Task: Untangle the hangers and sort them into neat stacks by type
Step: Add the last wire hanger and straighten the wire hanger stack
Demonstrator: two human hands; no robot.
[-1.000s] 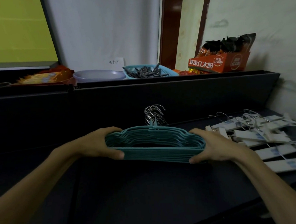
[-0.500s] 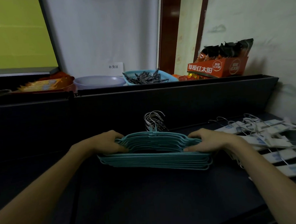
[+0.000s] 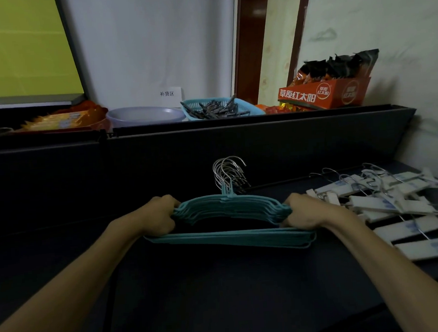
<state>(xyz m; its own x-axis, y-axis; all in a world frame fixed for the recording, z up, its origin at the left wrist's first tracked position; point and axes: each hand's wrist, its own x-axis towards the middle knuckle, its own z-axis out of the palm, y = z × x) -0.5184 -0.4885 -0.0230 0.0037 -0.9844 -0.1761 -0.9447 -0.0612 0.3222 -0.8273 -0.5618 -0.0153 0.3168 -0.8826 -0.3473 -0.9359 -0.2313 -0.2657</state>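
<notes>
On the dark desk (image 3: 220, 294), straight ahead of the person, lies the stack of teal hangers (image 3: 228, 216), their metal hooks (image 3: 230, 173) bunched together and pointing away toward the back panel. Both hands grip the stack at its shoulder ends, probably to square the hangers so they sit as one neat pile, with the bottom bars resting on the desk. Left hand (image 3: 159, 217) has its fingers curled tightly round the left end; right hand (image 3: 301, 212) is wrapped the same way round the right end. Both forearms reach forward and converge, wrists level, knuckles up. Just right of the right hand lies a looser spread of white clip hangers (image 3: 394, 206), seemingly not yet tidied.
</notes>
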